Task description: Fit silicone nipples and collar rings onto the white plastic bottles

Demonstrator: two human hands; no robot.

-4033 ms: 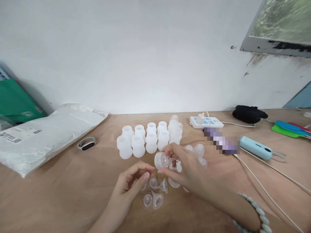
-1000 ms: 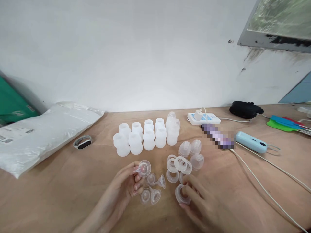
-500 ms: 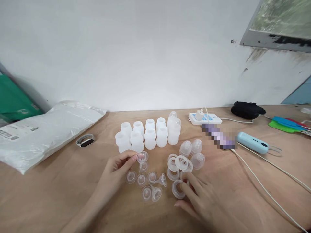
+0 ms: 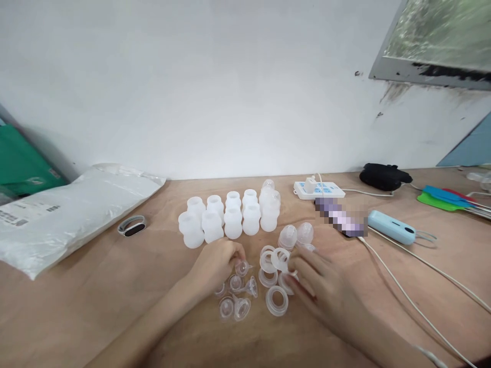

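Observation:
My left hand [image 4: 218,261] is closed in a pinch, with a clear bottle teat [image 4: 242,268] at its fingertips. Just below it on the table lie several more clear teats [image 4: 241,308], some upright and some on their sides. My right hand [image 4: 316,276] is closed over the right side of a group of translucent screw rings [image 4: 276,300]; a pale ring edge shows at its fingertips, mostly hidden by the fingers. Behind that hand stand clear dome caps [image 4: 287,236], one partly covered.
Two rows of white bottles [image 4: 233,223] stand behind the hands, the rightmost ones topped with domes [image 4: 273,198]. At left are a wristband [image 4: 132,226] and a white plastic parcel [image 4: 76,209]. A power strip [image 4: 319,190], phone [image 4: 341,217], blue device [image 4: 391,227] and cables lie right.
My left hand has moved right and down with the teat. My right hand has shifted up from the nearest ring to the rings' right side. The view has shifted slightly.

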